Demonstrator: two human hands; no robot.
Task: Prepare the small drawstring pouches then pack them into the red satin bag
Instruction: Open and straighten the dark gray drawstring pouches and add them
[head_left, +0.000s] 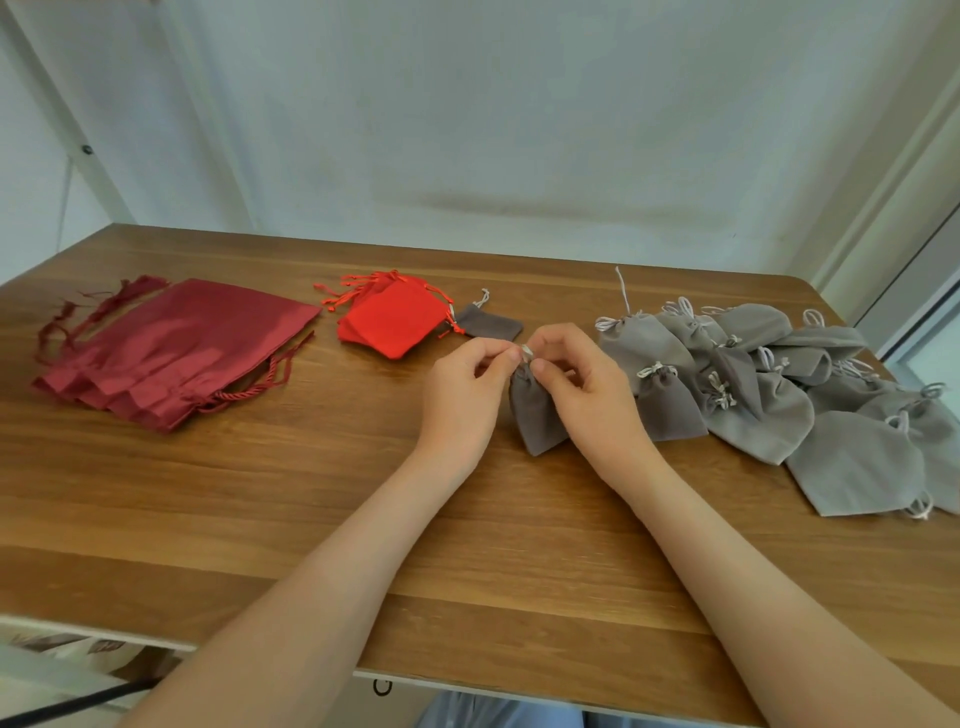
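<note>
A small grey-brown drawstring pouch (535, 415) lies at the middle of the wooden table (260, 519). My left hand (462, 384) and my right hand (582, 384) both pinch its pale drawstring at the gathered neck. Dark red satin bags (171, 348) lie stacked flat at the left. A short stack of bright red small pouches (395, 319) sits behind my left hand, and one flat grey-brown pouch (493, 322) rests beside it.
A heap of several grey pouches (779, 384), small and larger, covers the right side of the table up to its right edge. A white wall stands behind the table. The table's front edge runs below my forearms.
</note>
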